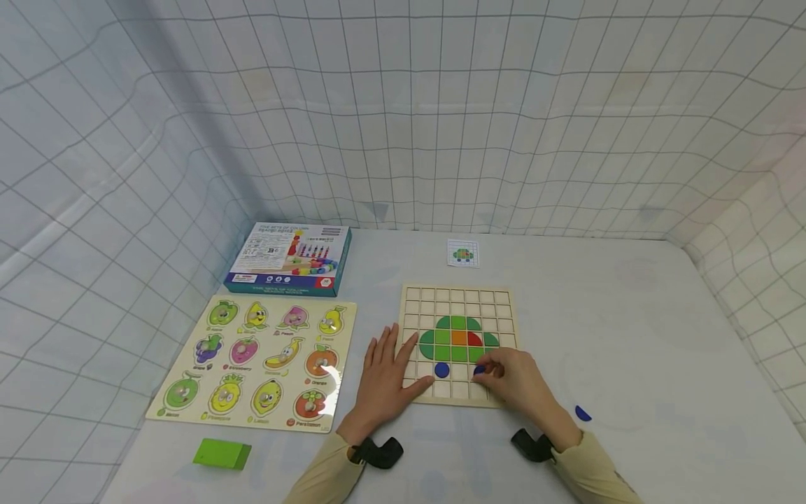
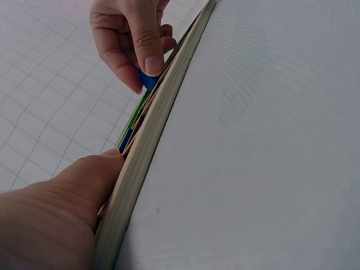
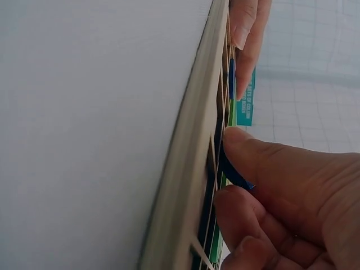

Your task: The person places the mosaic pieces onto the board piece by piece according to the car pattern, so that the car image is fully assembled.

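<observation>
A square wooden grid board [image 1: 428, 401] lies on the table, bearing a car-like pattern of green pieces [image 1: 443, 337] with one orange piece [image 1: 459, 337] and a red quarter-round one [image 1: 474, 339]. Below its left side sits a blue disc [image 1: 442, 369]. My left hand [image 1: 384, 381] rests on the board's left edge with fingers spread straight. At the lower right of the pattern, my right hand [image 1: 521, 381] pinches a blue half-round piece [image 1: 479, 369] between thumb and fingers. The right wrist view shows this blue piece [image 3: 236, 174] tilted at the grid; its exact contact is hidden.
A loose blue half-round piece [image 1: 583, 414] lies right of the board. Behind the board is a small pattern card [image 1: 462, 253]. To the left are a fruit peg puzzle [image 1: 252, 364], a boxed toy set [image 1: 290, 259] and a green block [image 1: 222, 453]. Grid-patterned cloth walls surround the table.
</observation>
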`<state>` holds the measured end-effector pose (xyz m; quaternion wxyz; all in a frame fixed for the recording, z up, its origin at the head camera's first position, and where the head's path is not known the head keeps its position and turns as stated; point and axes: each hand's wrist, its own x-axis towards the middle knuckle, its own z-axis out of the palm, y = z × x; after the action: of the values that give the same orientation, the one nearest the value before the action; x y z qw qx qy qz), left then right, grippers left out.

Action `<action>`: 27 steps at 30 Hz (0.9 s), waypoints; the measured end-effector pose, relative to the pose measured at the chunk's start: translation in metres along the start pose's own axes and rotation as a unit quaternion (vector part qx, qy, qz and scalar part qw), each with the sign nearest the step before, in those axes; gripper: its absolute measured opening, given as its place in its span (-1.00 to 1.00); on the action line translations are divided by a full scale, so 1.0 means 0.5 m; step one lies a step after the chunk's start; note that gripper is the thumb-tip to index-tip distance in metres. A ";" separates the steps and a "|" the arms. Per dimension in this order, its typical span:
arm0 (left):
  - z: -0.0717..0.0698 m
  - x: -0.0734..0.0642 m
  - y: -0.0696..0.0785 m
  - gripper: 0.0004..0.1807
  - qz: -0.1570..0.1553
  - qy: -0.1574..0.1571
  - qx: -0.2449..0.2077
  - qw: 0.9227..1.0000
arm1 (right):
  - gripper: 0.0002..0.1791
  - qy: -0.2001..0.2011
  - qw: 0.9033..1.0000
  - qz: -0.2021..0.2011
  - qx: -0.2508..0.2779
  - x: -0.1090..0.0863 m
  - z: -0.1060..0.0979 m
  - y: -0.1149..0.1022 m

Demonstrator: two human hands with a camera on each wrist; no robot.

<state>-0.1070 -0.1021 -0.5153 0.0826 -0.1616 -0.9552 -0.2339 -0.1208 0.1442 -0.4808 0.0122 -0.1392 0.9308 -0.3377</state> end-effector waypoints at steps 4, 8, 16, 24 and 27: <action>-0.001 0.001 0.001 -0.15 0.000 0.000 0.000 1.000 | -0.84 -0.008 1.000 0.003 0.004 -0.001 -0.001 0.001; 0.000 0.000 0.000 -0.16 0.001 0.001 -0.001 1.000 | -0.86 -0.011 1.000 0.001 0.005 -0.002 -0.002 0.000; 0.002 0.000 -0.002 -0.16 0.000 0.001 0.000 1.000 | -0.90 -0.018 1.000 -0.008 -0.006 0.000 -0.004 -0.009; 0.001 -0.001 -0.002 -0.14 -0.002 -0.001 -0.001 1.000 | -0.88 -0.006 1.000 -0.013 -0.024 0.005 0.001 -0.016; 0.003 0.000 -0.003 -0.14 0.002 0.002 -0.002 1.000 | -0.86 0.003 1.000 -0.008 -0.028 0.007 0.004 -0.014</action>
<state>-0.1074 -0.1028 -0.5170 0.0844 -0.1630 -0.9544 -0.2355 -0.1224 0.1368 -0.4777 0.0025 -0.1459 0.9387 -0.3124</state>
